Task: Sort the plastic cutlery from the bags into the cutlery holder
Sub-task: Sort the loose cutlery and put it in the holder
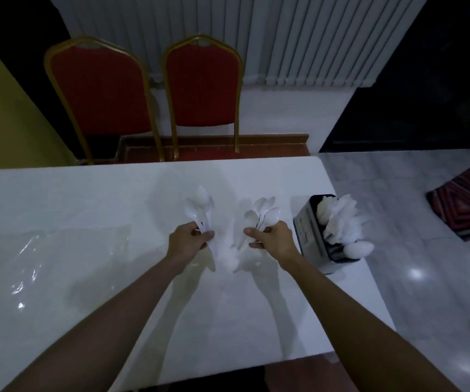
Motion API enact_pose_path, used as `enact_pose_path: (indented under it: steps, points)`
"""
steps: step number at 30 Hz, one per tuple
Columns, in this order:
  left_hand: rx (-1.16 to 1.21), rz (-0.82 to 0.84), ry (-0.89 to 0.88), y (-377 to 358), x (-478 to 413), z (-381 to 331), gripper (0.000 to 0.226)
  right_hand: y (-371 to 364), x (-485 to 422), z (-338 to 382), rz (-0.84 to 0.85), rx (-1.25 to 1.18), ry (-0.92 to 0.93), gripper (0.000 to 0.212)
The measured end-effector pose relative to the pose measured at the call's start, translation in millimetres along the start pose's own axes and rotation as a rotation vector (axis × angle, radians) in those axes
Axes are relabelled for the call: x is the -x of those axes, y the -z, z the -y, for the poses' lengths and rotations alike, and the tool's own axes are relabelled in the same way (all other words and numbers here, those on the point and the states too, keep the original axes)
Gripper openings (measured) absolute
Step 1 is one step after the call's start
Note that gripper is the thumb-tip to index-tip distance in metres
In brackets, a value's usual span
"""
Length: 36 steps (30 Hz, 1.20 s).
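My left hand (190, 240) grips a bunch of white plastic spoons (200, 209) by the handles, bowls pointing away from me. To its right, my right hand (270, 237) holds a second bunch of white plastic spoons (263, 212) the same way. Both bunches hover over the middle of the white table (87, 193). The metal cutlery holder (313, 230) stands near the table's right edge, just right of my right hand, packed with white plastic cutlery (341, 219). A clear plastic bag (39, 258) lies flat on the table to the left.
Two red chairs with gold frames (200, 86) stand behind the table's far edge. The table's right edge lies close past the holder, with pale tiled floor and a striped cushion (468, 199) beyond.
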State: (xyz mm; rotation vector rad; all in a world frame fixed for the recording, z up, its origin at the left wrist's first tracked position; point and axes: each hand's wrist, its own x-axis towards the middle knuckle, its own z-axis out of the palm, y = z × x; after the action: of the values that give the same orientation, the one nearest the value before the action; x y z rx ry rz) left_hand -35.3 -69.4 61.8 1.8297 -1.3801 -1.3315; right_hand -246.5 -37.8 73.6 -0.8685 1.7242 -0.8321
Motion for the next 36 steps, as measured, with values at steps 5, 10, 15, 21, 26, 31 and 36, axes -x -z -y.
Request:
enact_pose_path:
  steps: [5,10,15,21,26,31,36]
  points:
    - [0.077,0.111,-0.142,-31,7,-46,0.017,51,29,12,-0.081,-0.179,0.124,0.039]
    - [0.151,0.257,-0.226,-85,25,-85,0.014,124,61,14,-0.228,-0.136,0.188,0.017]
    - [0.213,0.404,-0.217,-139,49,-106,0.008,174,74,-10,-0.327,-0.157,0.195,0.026]
    - [0.169,0.407,-0.168,-187,57,-107,0.012,192,66,-30,-0.357,-0.277,0.135,0.027]
    - [0.014,0.309,-0.217,-204,61,-109,0.016,205,58,-41,-0.421,-0.211,0.137,0.027]
    - [-0.169,0.278,-0.425,-215,65,-112,0.013,203,55,-49,-0.44,0.043,0.176,0.018]
    - [-0.304,0.272,-0.523,-225,64,-108,0.015,198,57,-50,-0.415,-0.036,0.234,0.015]
